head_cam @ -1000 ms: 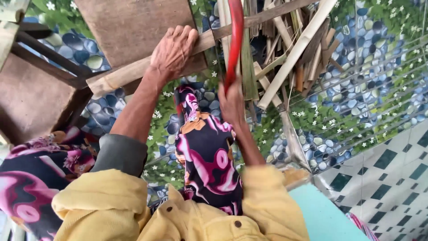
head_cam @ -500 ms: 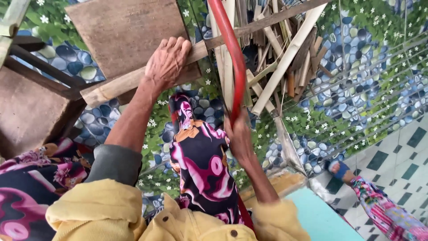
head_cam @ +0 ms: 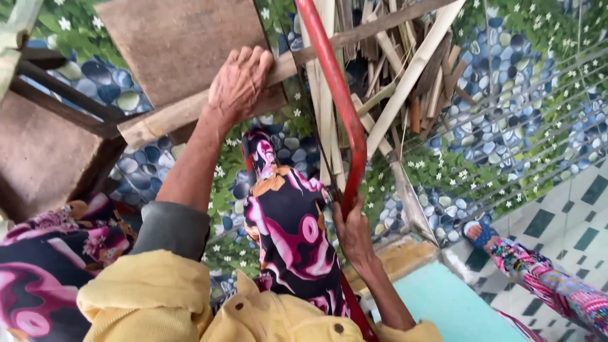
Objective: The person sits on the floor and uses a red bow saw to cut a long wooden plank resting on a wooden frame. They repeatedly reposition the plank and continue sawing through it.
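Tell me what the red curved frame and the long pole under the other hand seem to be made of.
The red frame looks like painted metal: thin, smooth, evenly curved, gripped by the right hand. The pole under the left hand looks like bare bamboo or wood: pale, dull, fibrous, though it's hard to be sure.

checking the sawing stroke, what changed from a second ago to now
The right hand drew the red-framed saw back toward the body: it sits lower in view than a second ago, with more of the frame showing above it. Another person's patterned leg and sandalled foot came in at the lower right. The left hand stayed pressed on the bamboo strip, and the right kept its grip.
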